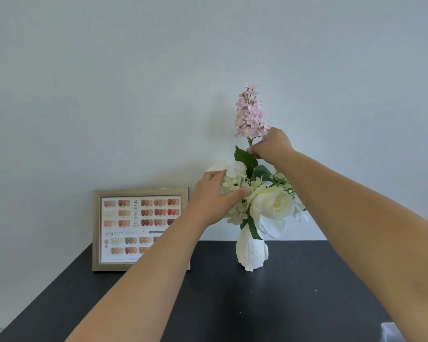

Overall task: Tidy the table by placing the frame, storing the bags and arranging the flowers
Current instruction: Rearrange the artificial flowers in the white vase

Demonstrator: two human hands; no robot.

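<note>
Forearms fill the bottom of my view, both stretched out over the dark table (294,292) toward the back wall. My right hand (272,145) is up high, fingers pressed together in a pinch on the stem of the pink flower spike (250,112), just under the blossoms. That stem runs near upright, its long axis pointing straight down into the bouquet. My left hand (211,197) is lower and to the left, fingers spread and cupping the white hydrangea cluster (235,183), thumb across its front. Below both sits the white vase (251,250), near the table's back edge, with the big white rose (272,203) at its mouth. Frame (109,229) already stands against the wall, left of the vase. No bags in sight. I reckon the spike has to slide downward, right hand leading, left holding blooms aside.
</note>
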